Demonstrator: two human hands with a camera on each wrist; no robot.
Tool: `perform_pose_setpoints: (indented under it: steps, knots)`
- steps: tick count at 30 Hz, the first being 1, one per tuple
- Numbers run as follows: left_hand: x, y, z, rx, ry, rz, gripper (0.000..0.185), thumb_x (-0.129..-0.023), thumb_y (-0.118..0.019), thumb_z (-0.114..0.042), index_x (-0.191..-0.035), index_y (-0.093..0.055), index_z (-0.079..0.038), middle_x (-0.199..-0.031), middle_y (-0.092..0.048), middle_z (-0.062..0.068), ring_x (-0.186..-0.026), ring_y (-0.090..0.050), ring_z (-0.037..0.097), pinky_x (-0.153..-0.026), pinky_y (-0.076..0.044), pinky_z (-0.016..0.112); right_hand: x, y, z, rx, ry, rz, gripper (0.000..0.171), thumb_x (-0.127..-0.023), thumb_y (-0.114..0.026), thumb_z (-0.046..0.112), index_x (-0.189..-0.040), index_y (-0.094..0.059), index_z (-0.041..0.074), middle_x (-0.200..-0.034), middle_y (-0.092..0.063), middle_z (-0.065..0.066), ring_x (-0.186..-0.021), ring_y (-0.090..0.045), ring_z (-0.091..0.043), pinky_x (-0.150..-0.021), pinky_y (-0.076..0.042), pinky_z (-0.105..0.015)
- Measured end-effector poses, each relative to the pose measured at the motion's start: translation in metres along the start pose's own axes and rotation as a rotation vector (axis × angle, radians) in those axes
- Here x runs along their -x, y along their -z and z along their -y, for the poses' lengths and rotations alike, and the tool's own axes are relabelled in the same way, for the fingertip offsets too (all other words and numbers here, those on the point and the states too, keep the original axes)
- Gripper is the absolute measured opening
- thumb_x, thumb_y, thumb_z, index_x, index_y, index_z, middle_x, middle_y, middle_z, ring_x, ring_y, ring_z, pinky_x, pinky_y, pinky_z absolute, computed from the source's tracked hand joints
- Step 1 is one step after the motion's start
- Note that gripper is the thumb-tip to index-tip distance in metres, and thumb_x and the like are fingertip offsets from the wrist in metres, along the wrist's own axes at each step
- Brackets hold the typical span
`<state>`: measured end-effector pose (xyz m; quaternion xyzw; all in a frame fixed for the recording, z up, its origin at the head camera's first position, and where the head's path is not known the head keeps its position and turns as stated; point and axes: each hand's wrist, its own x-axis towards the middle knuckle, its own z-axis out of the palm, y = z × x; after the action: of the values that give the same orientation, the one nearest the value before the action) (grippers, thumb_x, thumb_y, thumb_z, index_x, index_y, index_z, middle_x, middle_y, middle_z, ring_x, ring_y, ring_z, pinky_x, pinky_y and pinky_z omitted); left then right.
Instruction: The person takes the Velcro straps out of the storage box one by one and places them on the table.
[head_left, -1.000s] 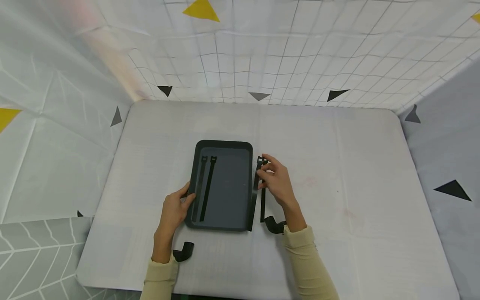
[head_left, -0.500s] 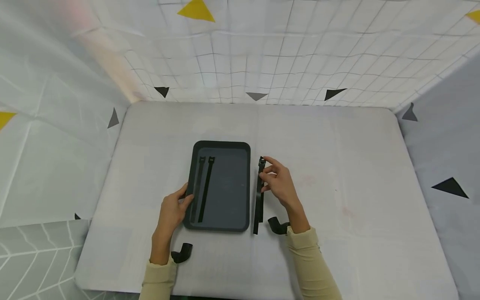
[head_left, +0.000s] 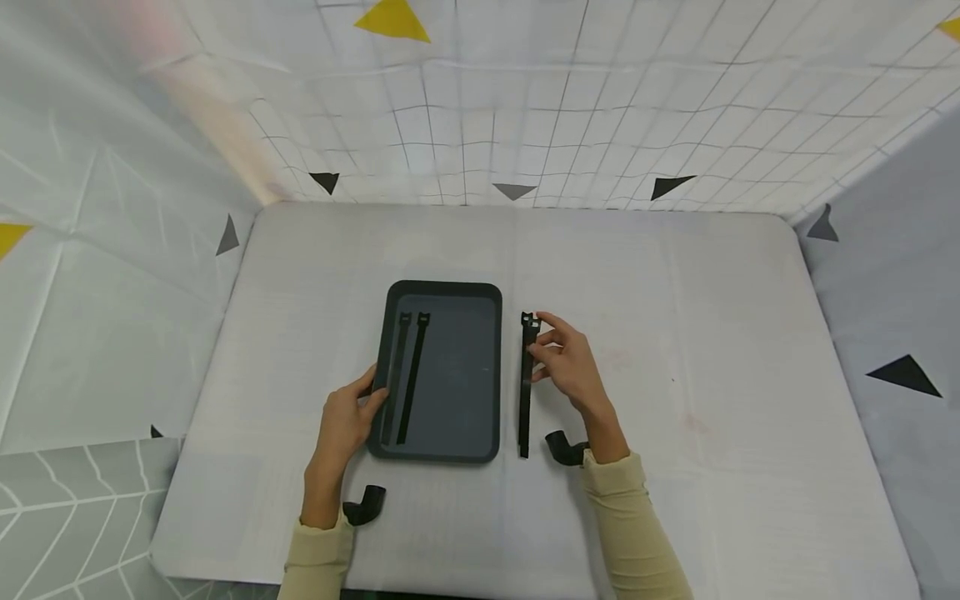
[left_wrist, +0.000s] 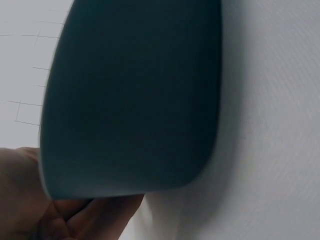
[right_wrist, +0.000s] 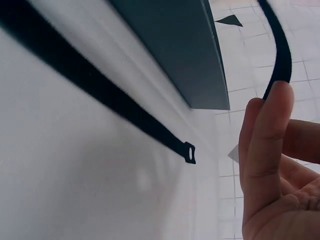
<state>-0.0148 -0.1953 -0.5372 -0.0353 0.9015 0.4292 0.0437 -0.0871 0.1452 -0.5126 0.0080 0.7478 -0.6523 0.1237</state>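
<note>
Nearest me, my left hand gripped the near left edge of the dark tray, thumb on the rim and fingers curled beneath it; the left wrist view showed the tray's underside filling the frame above those curled fingers. Inside the tray, just beyond that hand's thumb, two black straps lay side by side, long axes running away from me, buckle ends at the far side.

My right hand was pinching a black strap near its far end, between thumb and fingertips. This strap lay just left of the hand, between it and the tray's right wall, apart from the tray. Its long axis ran near to far, parallel to the tray's long side, with the slotted head pointing away from me. In the right wrist view a slotted strap end lay flat on the table, while a length of strap curved up from the fingertips.

I could not tell whether one strap or two lay there.
</note>
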Motion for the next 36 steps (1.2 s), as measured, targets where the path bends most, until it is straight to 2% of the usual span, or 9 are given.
perform_pose_setpoints:
  steps: [2, 5, 10, 13, 17, 22, 25, 32, 36]
  knots:
    - [0.000, 0.000, 0.000, 0.000, -0.002, 0.000, 0.050, -0.096, -0.067, -0.015, -0.142, -0.052, -0.002, -0.119, -0.066, 0.024, -0.116, -0.059, 0.042, -0.095, -0.046, 0.055, -0.001, 0.001, -0.001, 0.009, -0.002, -0.003, 0.056, -0.095, -0.058, -0.006, -0.148, -0.040, -0.002, -0.101, -0.057, -0.026, -0.080, -0.064, -0.044, -0.058, -0.058, -0.044]
    - [-0.001, 0.000, 0.001, -0.002, -0.003, -0.003, 0.050, -0.096, -0.067, -0.014, -0.142, -0.051, 0.000, -0.119, -0.066, 0.024, -0.116, -0.058, 0.042, -0.096, -0.045, 0.056, -0.002, 0.004, -0.004, 0.022, -0.003, -0.012, 0.056, -0.095, -0.059, -0.007, -0.148, -0.041, -0.001, -0.100, -0.058, -0.024, -0.078, -0.065, -0.040, -0.056, -0.058, -0.040]
    - [-0.001, -0.001, 0.001, -0.008, -0.006, -0.008, 0.050, -0.096, -0.067, -0.013, -0.141, -0.051, 0.002, -0.119, -0.065, 0.025, -0.116, -0.058, 0.043, -0.096, -0.045, 0.057, -0.005, 0.008, -0.010, 0.064, -0.002, -0.027, 0.056, -0.094, -0.058, -0.008, -0.147, -0.040, -0.003, -0.100, -0.058, -0.023, -0.072, -0.065, -0.026, -0.060, -0.058, -0.038]
    - [-0.001, -0.001, 0.001, -0.007, -0.005, -0.010, 0.050, -0.095, -0.067, -0.013, -0.141, -0.051, 0.002, -0.119, -0.065, 0.025, -0.116, -0.058, 0.042, -0.096, -0.045, 0.056, -0.006, 0.010, -0.012, 0.089, -0.005, -0.031, 0.056, -0.094, -0.058, -0.008, -0.147, -0.040, -0.003, -0.100, -0.059, -0.024, -0.070, -0.064, -0.024, -0.062, -0.058, -0.038]
    - [-0.001, -0.002, 0.001, -0.006, -0.005, -0.015, 0.050, -0.095, -0.067, -0.012, -0.141, -0.052, 0.001, -0.118, -0.066, 0.025, -0.116, -0.058, 0.042, -0.095, -0.046, 0.057, -0.006, 0.011, -0.011, 0.088, -0.014, -0.027, 0.055, -0.094, -0.058, -0.009, -0.147, -0.041, -0.004, -0.100, -0.060, -0.025, -0.073, -0.064, -0.030, -0.064, -0.058, -0.045]
    - [0.000, -0.002, 0.001, -0.010, -0.011, -0.024, 0.050, -0.095, -0.068, -0.012, -0.140, -0.052, 0.001, -0.117, -0.066, 0.024, -0.114, -0.059, 0.042, -0.094, -0.046, 0.057, -0.001, 0.010, 0.007, 0.089, -0.004, -0.018, 0.053, -0.094, -0.055, -0.013, -0.145, -0.041, -0.009, -0.100, -0.058, -0.030, -0.077, -0.062, -0.043, -0.068, -0.055, -0.056]
    - [0.000, -0.003, 0.002, -0.011, -0.015, -0.025, 0.050, -0.095, -0.067, -0.012, -0.140, -0.052, 0.002, -0.118, -0.066, 0.025, -0.114, -0.060, 0.042, -0.094, -0.046, 0.057, 0.002, 0.009, 0.014, 0.116, 0.001, -0.022, 0.052, -0.093, -0.055, -0.014, -0.143, -0.041, -0.011, -0.099, -0.058, -0.031, -0.076, -0.062, -0.043, -0.067, -0.055, -0.056]
    - [0.000, -0.002, 0.001, -0.008, -0.017, -0.022, 0.050, -0.094, -0.068, -0.012, -0.140, -0.052, 0.002, -0.119, -0.065, 0.025, -0.115, -0.059, 0.042, -0.095, -0.046, 0.056, -0.011, 0.013, -0.011, 0.109, 0.009, -0.049, 0.054, -0.093, -0.057, -0.012, -0.145, -0.042, -0.007, -0.098, -0.059, -0.028, -0.071, -0.063, -0.034, -0.062, -0.056, -0.051]
    - [0.000, -0.003, 0.002, -0.010, -0.028, -0.028, 0.051, -0.094, -0.068, -0.011, -0.140, -0.052, 0.003, -0.119, -0.065, 0.025, -0.115, -0.059, 0.043, -0.094, -0.046, 0.057, -0.015, 0.014, -0.018, 0.139, 0.019, -0.066, 0.054, -0.093, -0.058, -0.010, -0.145, -0.044, -0.004, -0.098, -0.060, -0.026, -0.069, -0.063, -0.027, -0.060, -0.057, -0.044]
